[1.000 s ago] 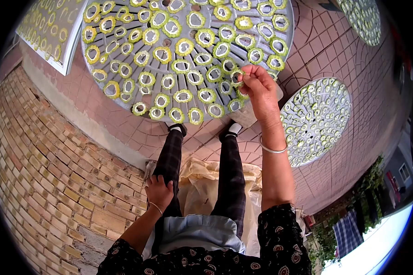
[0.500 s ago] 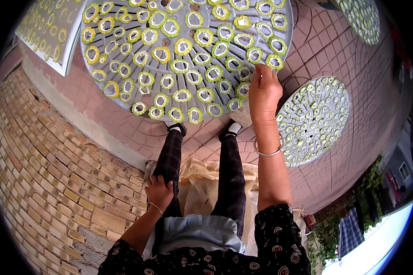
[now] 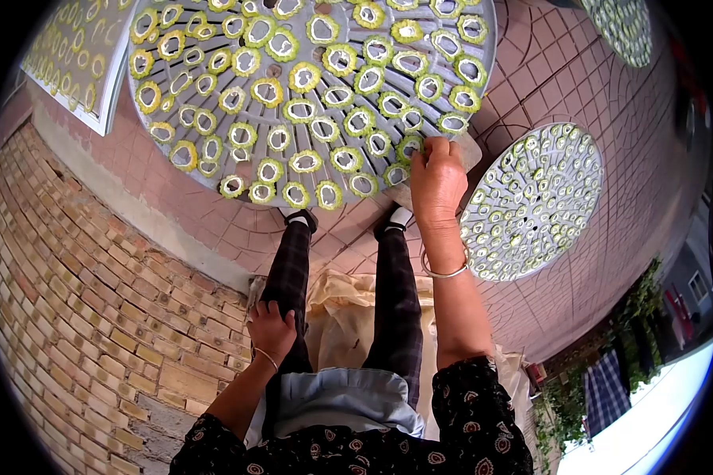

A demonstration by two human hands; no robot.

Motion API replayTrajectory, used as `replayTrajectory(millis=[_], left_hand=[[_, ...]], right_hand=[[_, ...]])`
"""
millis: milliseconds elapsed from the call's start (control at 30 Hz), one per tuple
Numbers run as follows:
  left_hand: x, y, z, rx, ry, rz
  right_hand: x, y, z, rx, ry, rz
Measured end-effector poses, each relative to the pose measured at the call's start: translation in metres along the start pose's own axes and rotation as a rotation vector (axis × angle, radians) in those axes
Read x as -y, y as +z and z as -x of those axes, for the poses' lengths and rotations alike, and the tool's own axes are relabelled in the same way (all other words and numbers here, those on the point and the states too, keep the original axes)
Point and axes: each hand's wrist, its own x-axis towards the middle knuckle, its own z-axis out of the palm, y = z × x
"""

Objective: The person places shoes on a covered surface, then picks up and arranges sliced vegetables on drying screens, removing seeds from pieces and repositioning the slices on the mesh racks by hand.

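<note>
My right hand (image 3: 440, 178) is at the near right rim of a large round grey slatted tray (image 3: 228, 194). Its fingers are bent together at the edge of a bitter melon slice (image 3: 409, 148); the fingertips are partly hidden. Ring-shaped green and yellow slices with hollow middles cover the tray, among them one slice (image 3: 452, 123) just beyond my fingers and another slice (image 3: 395, 174) on the near side. My left hand (image 3: 271, 328) rests on my left knee, fingers loosely apart, holding nothing.
A smaller round tray (image 3: 471, 226) of slices lies on the paved floor (image 3: 523, 95) to the right, another tray (image 3: 622, 28) farther back. A framed screen (image 3: 107, 111) with slices is at upper left. A brick surface (image 3: 103, 301) runs along the left. Pale sheeting (image 3: 341, 317) lies beneath me.
My right hand has moved left and slightly toward me along the tray rim. A slice by the rim, where the hand was, now shows. My left hand stays on the knee.
</note>
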Motion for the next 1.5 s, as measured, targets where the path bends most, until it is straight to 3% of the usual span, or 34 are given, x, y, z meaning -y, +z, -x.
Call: replayTrajectory(millis=[167,467,567,667,733,800,867,967,1200,1333,1433,1500], left_hand=[[-0.001,0.003,0.001,-0.017,0.011,-0.014],[0.000,0.002,0.000,-0.008,0.018,-0.025],[0.007,0.002,-0.005,-0.193,0.211,0.079],[-0.026,-0.026,-0.010,-0.110,0.222,0.424],[-0.069,-0.079,-0.018,0.058,0.159,1.174],[-0.104,-0.137,-0.035,0.092,0.233,1.448],[-0.130,-0.189,-0.049,0.213,0.168,1.781],[-0.140,-0.211,-0.058,0.262,0.247,1.852],[-0.135,-0.209,-0.058,0.265,0.089,1.957],[-0.132,-0.203,-0.059,0.311,0.209,1.908],[-0.136,-0.208,-0.056,0.301,0.235,1.901],[-0.138,-0.209,-0.054,0.285,0.235,1.900]], right_hand=[[-0.005,0.005,-0.002,-0.098,-0.068,-0.124],[-0.020,-0.012,0.000,0.217,0.383,-0.953],[-0.016,-0.026,0.004,0.331,0.479,-1.118],[-0.002,-0.048,0.014,0.355,0.536,-1.182],[0.005,-0.059,0.023,0.349,0.501,-1.176],[0.018,-0.071,0.034,0.374,0.496,-1.190],[0.031,-0.092,0.042,0.402,0.521,-1.203],[0.042,-0.113,0.054,0.415,0.546,-1.255],[0.048,-0.133,0.064,0.485,0.577,-1.301],[0.044,-0.132,0.071,0.526,0.560,-1.282],[0.041,-0.120,0.081,0.273,0.282,-1.100],[0.041,-0.126,0.086,0.298,0.221,-1.165]])
